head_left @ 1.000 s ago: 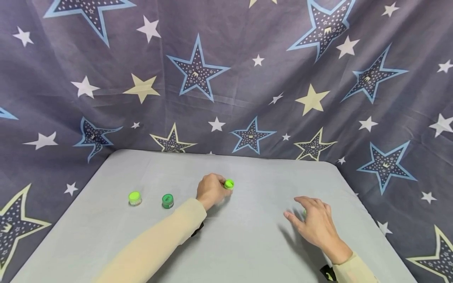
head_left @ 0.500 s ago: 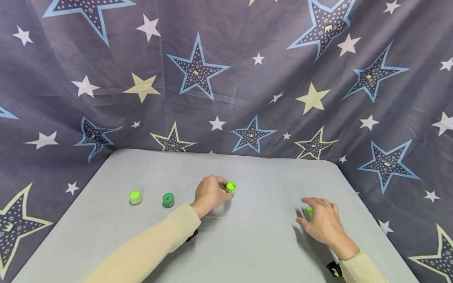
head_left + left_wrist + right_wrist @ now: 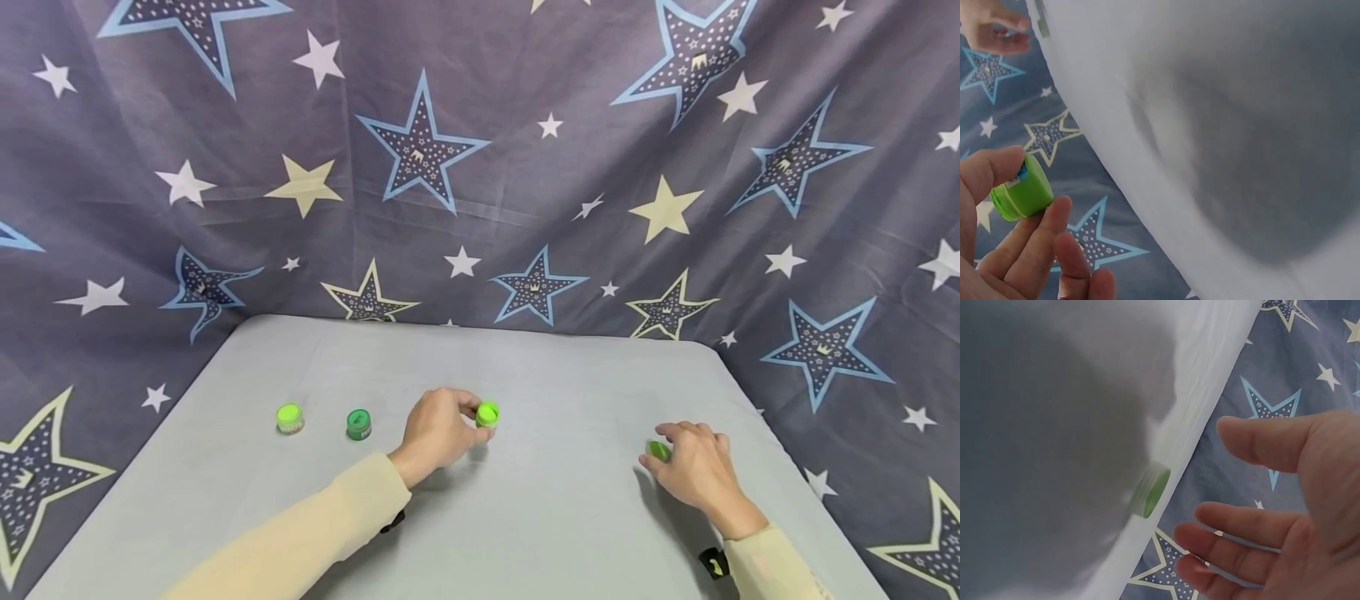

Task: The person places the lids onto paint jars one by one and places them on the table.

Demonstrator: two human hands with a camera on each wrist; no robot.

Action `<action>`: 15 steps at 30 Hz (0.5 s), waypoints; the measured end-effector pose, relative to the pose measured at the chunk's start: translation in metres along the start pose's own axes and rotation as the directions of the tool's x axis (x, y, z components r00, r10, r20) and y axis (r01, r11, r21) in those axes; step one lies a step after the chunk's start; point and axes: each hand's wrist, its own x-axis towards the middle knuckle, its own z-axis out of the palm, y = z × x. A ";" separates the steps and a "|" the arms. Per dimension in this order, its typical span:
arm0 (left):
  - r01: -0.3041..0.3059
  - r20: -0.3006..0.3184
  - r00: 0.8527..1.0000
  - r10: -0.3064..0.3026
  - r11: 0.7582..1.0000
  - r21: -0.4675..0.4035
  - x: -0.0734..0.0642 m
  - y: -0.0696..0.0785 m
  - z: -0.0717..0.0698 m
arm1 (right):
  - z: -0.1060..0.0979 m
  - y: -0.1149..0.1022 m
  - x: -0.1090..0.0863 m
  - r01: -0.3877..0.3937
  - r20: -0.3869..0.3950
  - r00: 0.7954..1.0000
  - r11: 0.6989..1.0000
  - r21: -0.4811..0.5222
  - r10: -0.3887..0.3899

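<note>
In the head view my left hand (image 3: 442, 429) pinches a small bright green jar (image 3: 487, 414) between thumb and fingers, over the middle of the table. The left wrist view shows this jar (image 3: 1025, 190) tilted, with part of a label by the thumb. My right hand (image 3: 697, 467) is at the right, its fingers parted around another small green jar (image 3: 659, 451). From the right wrist camera, that jar (image 3: 1150, 489) stands on the table, apart from the fingers of the right hand (image 3: 1266, 519).
Two more small jars stand on the left of the grey-white table (image 3: 555, 500): a yellow-green one (image 3: 289, 418) and a dark green one (image 3: 358, 424). A dark curtain with stars (image 3: 480, 208) hangs behind the table and along its sides.
My left hand has come a little nearer with the bright green jar. My right hand has moved right, bringing its thumb and fingers to either side of the other green jar.
</note>
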 end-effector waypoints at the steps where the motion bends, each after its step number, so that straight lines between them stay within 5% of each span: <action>1: -0.003 0.004 1.000 0.003 1.000 0.000 -0.002 0.001 0.000 | 0.000 0.001 0.001 -0.003 0.005 1.000 1.000 -0.004 0.003; 15: -0.020 -0.001 1.000 0.020 0.999 -0.027 -0.019 -0.003 0.000 | 0.002 0.010 0.012 -0.032 0.123 0.992 0.998 -0.055 0.038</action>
